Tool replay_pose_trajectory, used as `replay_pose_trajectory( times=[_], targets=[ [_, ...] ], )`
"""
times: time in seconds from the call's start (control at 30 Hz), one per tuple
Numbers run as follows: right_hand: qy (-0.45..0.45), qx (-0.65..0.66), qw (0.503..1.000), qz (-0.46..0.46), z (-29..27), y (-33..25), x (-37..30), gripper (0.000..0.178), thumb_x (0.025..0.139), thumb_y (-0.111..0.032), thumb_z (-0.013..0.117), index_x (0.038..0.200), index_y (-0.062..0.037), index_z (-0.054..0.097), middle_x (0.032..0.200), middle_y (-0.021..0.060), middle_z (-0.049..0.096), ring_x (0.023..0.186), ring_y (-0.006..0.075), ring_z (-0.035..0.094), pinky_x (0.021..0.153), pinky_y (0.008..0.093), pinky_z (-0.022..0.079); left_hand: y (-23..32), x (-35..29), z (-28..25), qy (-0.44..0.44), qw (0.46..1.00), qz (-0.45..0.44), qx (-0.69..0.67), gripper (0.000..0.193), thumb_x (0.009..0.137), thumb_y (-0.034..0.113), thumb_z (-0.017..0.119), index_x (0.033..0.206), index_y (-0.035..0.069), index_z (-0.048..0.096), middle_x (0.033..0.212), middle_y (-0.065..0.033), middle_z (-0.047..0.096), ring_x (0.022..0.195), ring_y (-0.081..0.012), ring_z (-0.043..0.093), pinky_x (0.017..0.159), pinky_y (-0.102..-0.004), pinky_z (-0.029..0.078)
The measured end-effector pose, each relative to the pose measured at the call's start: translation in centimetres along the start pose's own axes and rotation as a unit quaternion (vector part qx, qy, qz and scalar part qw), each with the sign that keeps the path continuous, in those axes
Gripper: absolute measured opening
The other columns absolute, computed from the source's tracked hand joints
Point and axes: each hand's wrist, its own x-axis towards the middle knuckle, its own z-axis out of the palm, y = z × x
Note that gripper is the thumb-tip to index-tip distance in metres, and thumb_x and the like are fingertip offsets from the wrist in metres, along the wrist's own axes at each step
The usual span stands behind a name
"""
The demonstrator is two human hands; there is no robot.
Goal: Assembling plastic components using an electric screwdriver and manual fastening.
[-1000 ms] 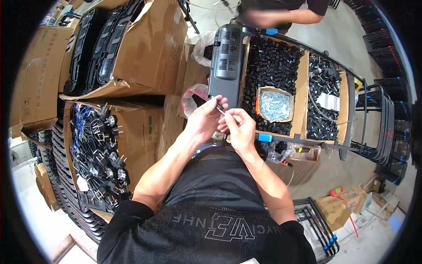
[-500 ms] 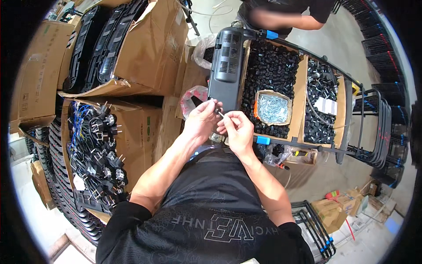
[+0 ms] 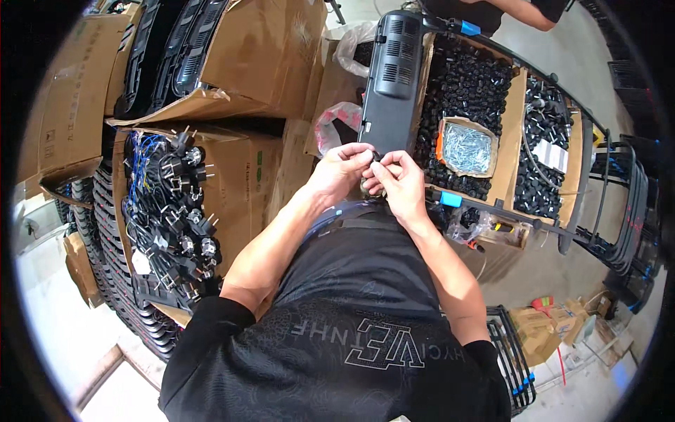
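Both my hands meet in front of my waist, close to the lower end of a long black vented plastic housing (image 3: 387, 116). Thumb and fingers of my left hand (image 3: 337, 176) are closed on a small black plastic part (image 3: 377, 157). My right hand (image 3: 403, 186) is pinched against the same part from the other side; its fingers hide the thin metal screw seen between the hands a moment earlier. Right of my hands, an open small carton of silver screws (image 3: 467, 149) rests on a bin of small black plastic parts (image 3: 464, 81).
A further bin holds black knob-like parts (image 3: 538, 190) and a white label. At left, cartons hold black housings (image 3: 190, 67) and power cords with plugs (image 3: 186, 204). A black frame rail (image 3: 517, 213) edges the bins. Another person's arm (image 3: 527, 13) shows at the top.
The view has shifted, so the bins and cartons sit further right. My hands have drawn together on the small black part, and the screw between them has gone out of sight.
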Motion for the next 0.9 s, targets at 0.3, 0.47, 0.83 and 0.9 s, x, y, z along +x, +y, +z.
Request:
replay_pose_trajectory(
  times=[0.3, 0.47, 0.83, 0.9],
  targets=[
    [0.036, -0.05, 0.998, 0.02, -2.6, 2.0, 0.0, 0.013, 0.093, -0.011, 0.062, 0.097, -0.0018, 0.054, 0.082, 0.0098, 0.066, 0.067, 0.0132, 0.063, 0.059, 0.0245, 0.051, 5.2, 5.8, -1.6, 0.112, 0.747, 0.153, 0.637, 0.024, 0.077, 0.02, 0.077, 0.085, -0.001, 0.07, 0.075, -0.0092, 0.069, 0.07, -0.0168, 0.065, 0.07, -0.0322, 0.052],
    [0.067, -0.065, 0.995, 0.018, -4.1, 2.9, -1.1, 0.011, 0.092, -0.01, 0.061, 0.096, -0.0013, 0.055, 0.081, 0.0086, 0.066, 0.067, 0.0122, 0.062, 0.059, 0.0242, 0.051, 5.3, 8.3, -1.1, 0.086, 0.67, 0.157, 0.72, 0.03, 0.071, 0.025, 0.08, 0.082, -0.001, 0.071, 0.074, -0.0149, 0.069, 0.071, -0.0232, 0.068, 0.069, -0.0342, 0.053],
    [0.08, -0.073, 0.994, 0.019, -4.8, 2.7, -0.8, 0.01, 0.093, -0.009, 0.06, 0.097, -0.0014, 0.055, 0.081, 0.0083, 0.066, 0.068, 0.0118, 0.062, 0.06, 0.0243, 0.051, 4.6, 9.0, -0.7, 0.094, 0.627, 0.143, 0.76, 0.029, 0.073, 0.028, 0.077, 0.086, 0.002, 0.071, 0.08, -0.0156, 0.069, 0.075, -0.0256, 0.068, 0.071, -0.0358, 0.053],
    [0.074, -0.078, 0.994, 0.02, -4.5, 2.6, -0.4, 0.01, 0.093, -0.009, 0.06, 0.098, -0.0014, 0.055, 0.082, 0.0083, 0.066, 0.068, 0.0122, 0.062, 0.061, 0.0243, 0.051, 4.1, 8.5, -0.9, 0.077, 0.561, 0.225, 0.793, 0.031, 0.076, 0.029, 0.074, 0.095, 0.005, 0.07, 0.088, -0.0159, 0.068, 0.081, -0.0259, 0.067, 0.073, -0.0359, 0.053]
  ],
)
